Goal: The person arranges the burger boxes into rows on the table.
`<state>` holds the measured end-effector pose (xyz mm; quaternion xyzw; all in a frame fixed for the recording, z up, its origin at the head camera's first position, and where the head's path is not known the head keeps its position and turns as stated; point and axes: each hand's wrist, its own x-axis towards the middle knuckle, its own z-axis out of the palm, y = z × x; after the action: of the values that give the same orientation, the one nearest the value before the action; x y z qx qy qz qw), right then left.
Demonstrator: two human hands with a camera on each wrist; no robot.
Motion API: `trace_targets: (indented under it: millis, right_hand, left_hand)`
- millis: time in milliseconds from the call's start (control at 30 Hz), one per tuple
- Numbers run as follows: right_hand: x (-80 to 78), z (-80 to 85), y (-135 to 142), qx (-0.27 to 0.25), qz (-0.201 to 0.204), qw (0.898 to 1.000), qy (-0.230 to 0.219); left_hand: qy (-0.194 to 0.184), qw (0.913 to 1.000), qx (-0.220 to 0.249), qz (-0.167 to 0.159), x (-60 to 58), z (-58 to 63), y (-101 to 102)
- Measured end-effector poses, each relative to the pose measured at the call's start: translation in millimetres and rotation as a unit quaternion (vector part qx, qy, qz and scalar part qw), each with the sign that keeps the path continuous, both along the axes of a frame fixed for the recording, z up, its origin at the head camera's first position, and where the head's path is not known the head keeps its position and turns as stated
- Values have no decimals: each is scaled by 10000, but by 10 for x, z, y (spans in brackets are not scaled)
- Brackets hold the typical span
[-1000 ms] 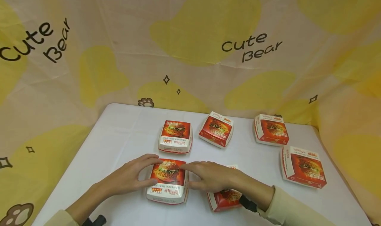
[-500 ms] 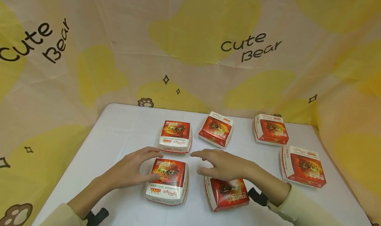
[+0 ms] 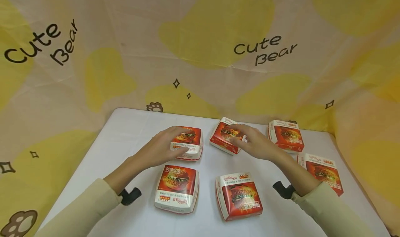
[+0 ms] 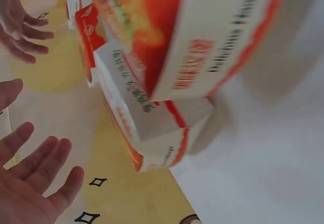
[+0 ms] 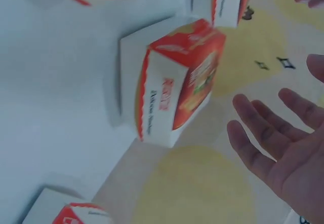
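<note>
My left hand is over the back-left burger box, its fingers spread and partly covering that box in the head view. Beside the back-middle burger box, tilted on the table, my right hand hovers with fingers stretched out. In the left wrist view the left hand holds nothing, and a gap shows between it and a box. The right wrist view likewise has the right hand apart from a red and white box.
Nearer me lie a front-left box and a front-middle box. Two more boxes, at back right and far right, stand near the table's right side; my right forearm overlaps the latter. A patterned cloth hangs behind the white table.
Both hands have moved away from me, from around the front boxes to the back-left and back-middle boxes. The right hand also shifted rightward. The boxes stay where they were.
</note>
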<state>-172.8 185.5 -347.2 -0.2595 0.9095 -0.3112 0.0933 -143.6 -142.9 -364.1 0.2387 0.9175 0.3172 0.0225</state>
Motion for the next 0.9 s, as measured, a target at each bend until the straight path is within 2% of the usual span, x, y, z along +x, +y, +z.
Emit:
trace_targets:
  millis: [133,300,667,900]
  right_hand:
    - [-89,-63,75,194,-444,9988,-90]
    - [-177,-161,145,331,-625,9974,-142]
    - [-297,-314,203,545,-821,9948,-275]
    - [-307,-386,148,811,-919,9916,-419]
  left_hand:
    - [-199,9997,30,-103,-181,47,156]
    - [-466,9984,-4,-305,-345,88,333]
    - [-1343,9879,-22,-772,-576,82,692]
    - [-1479,9842,-97,-964,-666,27,860]
